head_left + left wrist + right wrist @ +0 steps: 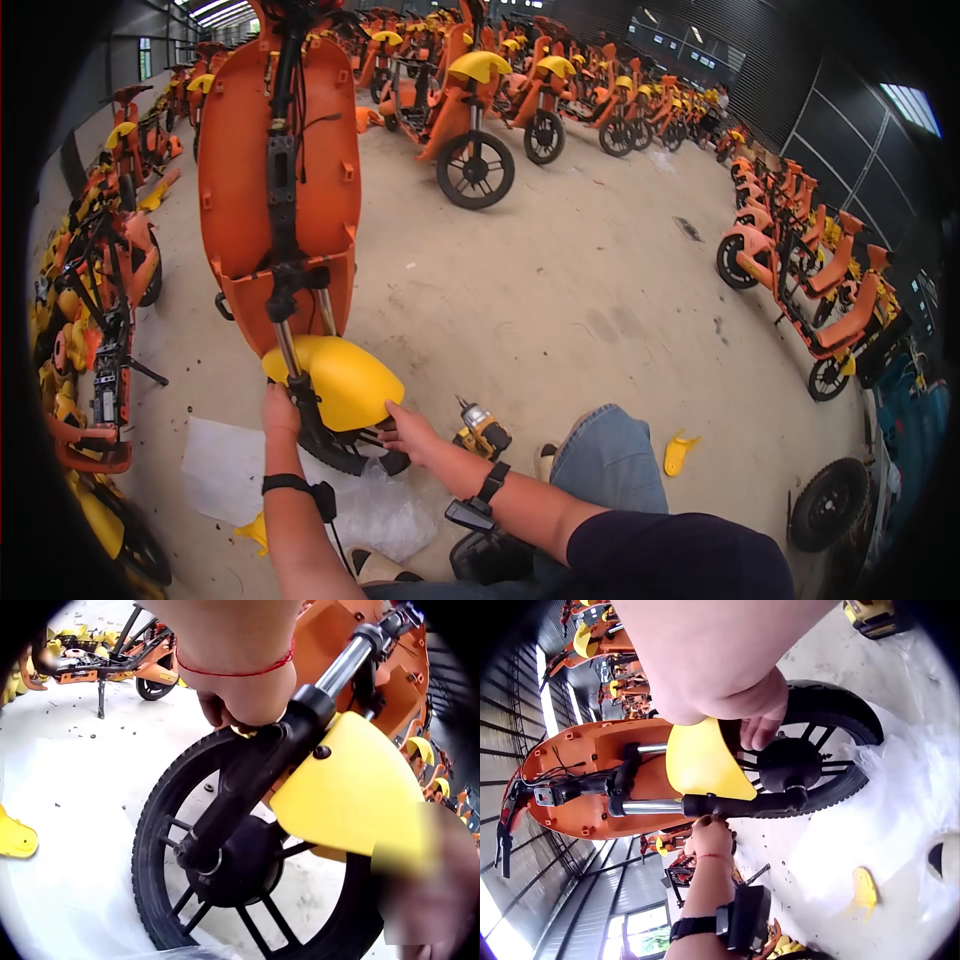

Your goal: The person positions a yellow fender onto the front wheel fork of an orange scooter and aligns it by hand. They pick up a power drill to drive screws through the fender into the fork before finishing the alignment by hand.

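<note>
A yellow front fender (345, 380) sits over the front wheel (157, 802) of an orange electric scooter (235, 150), between the legs of its fork (247, 780). My left hand (281, 410) grips the fender's edge beside the left fork leg; its fingertips are partly hidden behind the fork in the left wrist view. On the other side, my right hand (408, 432) pinches the fender's free end, thumb on top and the other fingers (761, 733) reaching under toward the wheel. A dark bolt head (322, 752) shows at the fender's side by the fork.
A yellow cordless drill (485, 432) lies on the floor right of the wheel. White sheeting (215, 470) and clear plastic (390, 510) spread under it. Small yellow parts (679, 453) lie about. Rows of orange scooters (475, 130) stand around, and a loose tire (830, 503) rests at right.
</note>
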A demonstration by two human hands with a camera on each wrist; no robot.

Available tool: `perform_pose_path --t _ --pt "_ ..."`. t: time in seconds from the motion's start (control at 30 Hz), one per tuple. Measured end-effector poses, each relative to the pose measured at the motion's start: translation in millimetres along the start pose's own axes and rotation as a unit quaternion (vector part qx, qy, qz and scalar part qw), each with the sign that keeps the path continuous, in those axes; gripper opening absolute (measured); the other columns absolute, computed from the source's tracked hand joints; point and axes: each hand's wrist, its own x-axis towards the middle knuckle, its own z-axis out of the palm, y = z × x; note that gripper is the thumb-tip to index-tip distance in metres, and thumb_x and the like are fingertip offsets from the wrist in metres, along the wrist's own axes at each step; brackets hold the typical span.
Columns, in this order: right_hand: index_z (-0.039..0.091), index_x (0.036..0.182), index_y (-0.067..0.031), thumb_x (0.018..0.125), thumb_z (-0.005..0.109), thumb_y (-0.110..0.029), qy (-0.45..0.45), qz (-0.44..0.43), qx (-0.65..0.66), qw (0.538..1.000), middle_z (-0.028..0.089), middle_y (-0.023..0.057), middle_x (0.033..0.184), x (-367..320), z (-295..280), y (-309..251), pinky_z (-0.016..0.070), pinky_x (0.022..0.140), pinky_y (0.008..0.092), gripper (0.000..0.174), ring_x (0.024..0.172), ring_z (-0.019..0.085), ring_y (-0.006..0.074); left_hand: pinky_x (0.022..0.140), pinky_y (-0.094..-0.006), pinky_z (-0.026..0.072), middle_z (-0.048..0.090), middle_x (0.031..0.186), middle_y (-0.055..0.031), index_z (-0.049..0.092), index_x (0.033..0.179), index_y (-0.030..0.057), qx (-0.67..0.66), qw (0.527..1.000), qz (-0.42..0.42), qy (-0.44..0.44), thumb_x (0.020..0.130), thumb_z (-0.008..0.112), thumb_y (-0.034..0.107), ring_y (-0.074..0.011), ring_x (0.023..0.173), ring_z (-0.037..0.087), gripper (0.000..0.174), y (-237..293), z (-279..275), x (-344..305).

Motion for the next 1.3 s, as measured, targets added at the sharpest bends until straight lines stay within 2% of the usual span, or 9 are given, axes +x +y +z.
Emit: perform_pose_path --t 0.1,0.23,0.33,0.43,0.73,0.93,1.1,1.2,1.3 --pt "0.056 0.115 -0.004 0.097 0.053 -0.048 0.085 -0.035 -0.195 0.976 0.064 0.0103 0.094 -10 -18 -11 0.052 0.068 0.0374 0.047 0.076 0.064 0.0252 0.081 -0.0499 0.0488 0.062 0.098 -0.0218 0.062 0.09 0.0006 -0.018 0.998 0.041 -0.033 0.088 0.059 0.01 -0.0447 0.094 0.059 0.01 -2 -15 0" --pt "0.055 0.124 -0.0018 0.091 0.061 -0.043 0.233 -0.369 -0.57 0.696 0.062 0.0217 0.114 -24 -51 -32 0.0476 0.088 0.0461 0.053 0.102 0.06 0.0394 0.081 -0.0503 0.0482 0.063 0.102 -0.0223 0.062 0.09 0.0 0.001 0.998 0.031 -0.051 0.089 0.06 0.012 -0.0433 0.096 0.06 0.013 2 -24 9" --pt "0.049 0.131 -0.0029 0.084 0.069 -0.041 0.347 -0.393 -0.696 0.49 0.057 0.0234 0.124 -51 -82 -40 0.0459 0.094 0.0462 0.064 0.115 0.056 0.0399 0.081 -0.0507 0.048 0.064 0.101 -0.0218 0.063 0.09 0.0005 -0.012 0.999 0.007 -0.04 0.089 0.061 0.014 -0.0433 0.095 0.06 0.014 0 -17 11" --pt "0.038 0.141 -0.0077 0.076 0.076 -0.043 0.277 -0.098 -0.703 0.648 0.054 0.0218 0.13 -41 -131 -23 0.0484 0.092 0.0467 0.083 0.11 0.059 0.0418 0.082 -0.0506 0.0483 0.065 0.101 -0.0218 0.064 0.092 0.0013 -0.008 0.999 0.001 -0.052 0.089 0.061 0.016 -0.0433 0.095 0.061 0.016 -9 -9 14" --pt "0.041 0.13 -0.0099 0.068 0.078 -0.039 0.19 -0.116 -0.639 0.736 0.068 0.0198 0.103 -42 -160 -20 0.0536 0.08 0.0459 0.078 0.097 0.066 0.0381 0.089 -0.0486 0.0505 0.066 0.112 -0.022 0.064 0.11 0.0044 0.086 0.98 -0.117 -0.138 0.096 0.055 0.028 -0.0403 0.106 0.062 0.028 27 -55 -9" --pt "0.047 0.121 -0.0085 0.067 0.077 -0.041 0.217 -0.089 -0.641 0.73 0.069 0.0186 0.102 -74 -151 -20 0.0536 0.08 0.0457 0.069 0.096 0.067 0.0372 0.091 -0.0453 0.052 0.067 0.118 -0.0166 0.064 0.114 0.0077 0.161 0.961 -0.138 -0.176 0.093 0.06 0.032 -0.0355 0.109 0.064 0.032 38 -80 -11" --pt "0.056 0.121 -0.007 0.063 0.076 -0.043 0.152 -0.089 -0.698 0.694 0.07 0.0189 0.103 -114 -136 -72 0.0543 0.083 0.0439 0.071 0.096 0.068 0.0357 0.085 -0.0497 0.0516 0.069 0.102 -0.0226 0.069 0.1 0.0032 0.093 0.992 -0.017 -0.088 0.089 0.059 0.033 -0.041 0.096 0.065 0.034 48 -101 2" --pt "0.058 0.124 0.0007 0.058 0.084 -0.042 0.094 -0.128 -0.643 0.749 0.071 0.0204 0.101 -165 -99 -116 0.0563 0.078 0.0387 0.083 0.089 0.07 0.0301 0.074 -0.0488 0.0509 0.067 0.087 -0.0266 0.069 0.088 -0.0015 -0.024 0.982 0.111 -0.152 0.09 0.059 0.039 -0.0435 0.083 0.064 0.041 103 -177 -11" --pt "0.056 0.123 0.007 0.061 0.088 -0.018 -0.007 -0.23 -0.521 0.822 0.068 0.0138 0.101 -198 -81 -145 0.0558 0.077 0.0343 0.075 0.088 0.067 0.0207 0.078 -0.0448 0.0511 0.067 0.088 -0.0244 0.069 0.091 -0.0013 -0.016 0.962 0.201 -0.182 0.092 0.056 0.028 -0.0404 0.087 0.064 0.032 131 -199 0"
